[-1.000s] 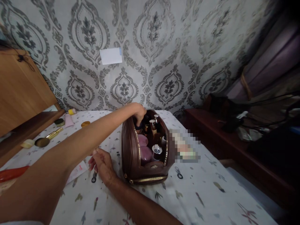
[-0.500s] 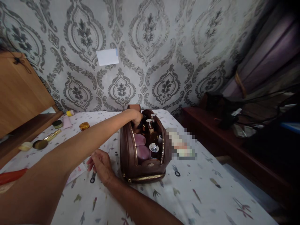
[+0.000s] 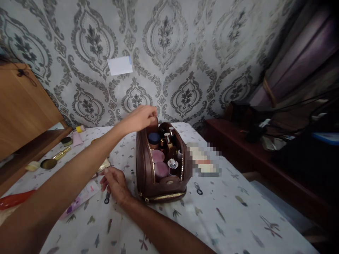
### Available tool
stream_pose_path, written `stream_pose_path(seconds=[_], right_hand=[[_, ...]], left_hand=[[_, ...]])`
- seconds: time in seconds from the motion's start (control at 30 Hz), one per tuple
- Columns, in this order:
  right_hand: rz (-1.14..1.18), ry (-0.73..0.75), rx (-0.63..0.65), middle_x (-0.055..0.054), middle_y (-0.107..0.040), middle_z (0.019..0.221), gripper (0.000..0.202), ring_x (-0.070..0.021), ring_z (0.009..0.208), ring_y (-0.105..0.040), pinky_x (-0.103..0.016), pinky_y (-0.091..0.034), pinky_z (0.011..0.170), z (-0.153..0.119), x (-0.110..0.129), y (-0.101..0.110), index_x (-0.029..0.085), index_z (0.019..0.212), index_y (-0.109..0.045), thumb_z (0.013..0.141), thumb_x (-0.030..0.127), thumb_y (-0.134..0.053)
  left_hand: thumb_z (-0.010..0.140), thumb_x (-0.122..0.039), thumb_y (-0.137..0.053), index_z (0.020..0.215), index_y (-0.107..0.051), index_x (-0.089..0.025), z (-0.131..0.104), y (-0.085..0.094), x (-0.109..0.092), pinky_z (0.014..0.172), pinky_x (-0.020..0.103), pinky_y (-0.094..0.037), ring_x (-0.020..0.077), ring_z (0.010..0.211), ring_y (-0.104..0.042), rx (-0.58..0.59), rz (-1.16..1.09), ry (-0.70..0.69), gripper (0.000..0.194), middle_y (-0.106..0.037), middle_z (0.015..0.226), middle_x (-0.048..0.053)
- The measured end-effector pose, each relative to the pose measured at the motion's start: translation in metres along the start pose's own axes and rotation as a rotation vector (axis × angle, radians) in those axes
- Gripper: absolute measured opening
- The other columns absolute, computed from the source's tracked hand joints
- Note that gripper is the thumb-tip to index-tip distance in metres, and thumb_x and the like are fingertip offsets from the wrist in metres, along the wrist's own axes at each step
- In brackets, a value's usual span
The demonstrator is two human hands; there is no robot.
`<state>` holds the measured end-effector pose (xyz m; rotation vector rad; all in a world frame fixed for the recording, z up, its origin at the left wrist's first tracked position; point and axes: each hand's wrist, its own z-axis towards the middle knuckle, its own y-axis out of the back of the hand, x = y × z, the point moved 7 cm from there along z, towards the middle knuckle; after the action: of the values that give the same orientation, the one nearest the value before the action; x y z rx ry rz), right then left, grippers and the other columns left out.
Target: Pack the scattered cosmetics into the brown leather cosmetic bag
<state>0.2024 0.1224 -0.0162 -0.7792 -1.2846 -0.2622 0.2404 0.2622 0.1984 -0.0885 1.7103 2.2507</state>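
A brown leather cosmetic bag [image 3: 144, 176] stands unzipped on the patterned sheet. Just above its back flap [image 3: 152, 123] is my left hand [image 3: 144, 115], fingers loosely bent and apart, with nothing visible in them. Inside the bag, a jar with a dark blue lid [image 3: 154, 138] sits behind two pink round-topped items [image 3: 161, 169]. Bottles with silver caps [image 3: 173, 164] fill the right side. Left of the bag, my right hand [image 3: 115, 184] has thumb and fingers closed at the end of a pale gold tube [image 3: 105, 164], partly hidden by my left forearm.
A pink-and-white packet [image 3: 84, 194] and a red item [image 3: 16, 199] lie at left. Farther back are a gold tube [image 3: 62, 153], a dark round lid [image 3: 48, 163], a small jar [image 3: 66, 141] and a pink tube [image 3: 77, 138]. A pixelated item [image 3: 203, 160] lies right of the bag.
My left hand has come up out of the bag to above its back flap. The blue-lidded jar now shows inside. My right hand stays nearly in place.
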Motion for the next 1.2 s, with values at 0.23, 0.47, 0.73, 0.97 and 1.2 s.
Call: stream_pose_path(seconds=[0.23, 0.47, 0.73, 0.97, 1.2], right_hand=[[-0.008, 0.014, 0.015, 0.002, -0.055, 0.064, 0.064, -0.0067, 0.045, -0.05, -0.019, -0.03, 0.041, 0.002, -0.002, -0.001, 0.015, 0.084, -0.06, 0.078, 0.078, -0.049], [0.0, 0.001, 0.005, 0.003, -0.055, 0.061, 0.065, -0.0059, 0.042, -0.048, -0.019, -0.028, 0.038, 0.005, -0.007, -0.001, 0.014, 0.085, -0.061, 0.075, 0.078, -0.05], [0.035, -0.024, 0.002, 0.003, -0.057, 0.061, 0.063, -0.0062, 0.043, -0.049, -0.017, -0.027, 0.036, 0.006, -0.008, 0.001, 0.015, 0.083, -0.061, 0.072, 0.077, -0.057], [0.038, -0.029, -0.035, 0.0, -0.06, 0.061, 0.064, -0.0078, 0.043, -0.052, -0.017, -0.029, 0.037, 0.007, -0.007, 0.004, 0.014, 0.082, -0.064, 0.068, 0.076, -0.064], [0.004, -0.024, -0.035, -0.002, -0.063, 0.064, 0.06, -0.0098, 0.047, -0.053, -0.02, -0.034, 0.039, 0.005, -0.005, 0.003, 0.014, 0.083, -0.067, 0.071, 0.073, -0.067]], left_hand=[[0.086, -0.036, -0.046, 0.091, -0.064, -0.021, -0.128, 0.004, 0.054, 0.074, 0.03, -0.046, 0.0207, 0.08, -0.063, -0.302, -0.047, 0.272, 0.024, -0.072, 0.085, 0.002], [0.082, -0.045, -0.046, 0.091, -0.063, -0.024, -0.226, -0.036, 0.141, 0.073, 0.034, -0.05, 0.0237, 0.076, -0.066, -0.327, -0.096, 0.542, 0.028, -0.074, 0.085, 0.003], [0.089, -0.033, -0.039, 0.092, -0.062, -0.023, -0.249, -0.062, 0.154, 0.082, 0.039, -0.049, 0.0271, 0.088, -0.065, -0.174, 0.047, 0.548, 0.026, -0.073, 0.094, 0.008], [0.096, -0.022, -0.034, 0.095, -0.064, -0.019, -0.249, -0.073, 0.139, 0.088, 0.043, -0.048, 0.0299, 0.099, -0.062, -0.002, 0.139, 0.51, 0.03, -0.068, 0.101, 0.015], [0.095, -0.025, -0.044, 0.089, -0.066, -0.022, -0.256, -0.067, 0.142, 0.086, 0.037, -0.05, 0.0257, 0.096, -0.064, -0.027, 0.063, 0.528, 0.022, -0.07, 0.098, 0.009]])
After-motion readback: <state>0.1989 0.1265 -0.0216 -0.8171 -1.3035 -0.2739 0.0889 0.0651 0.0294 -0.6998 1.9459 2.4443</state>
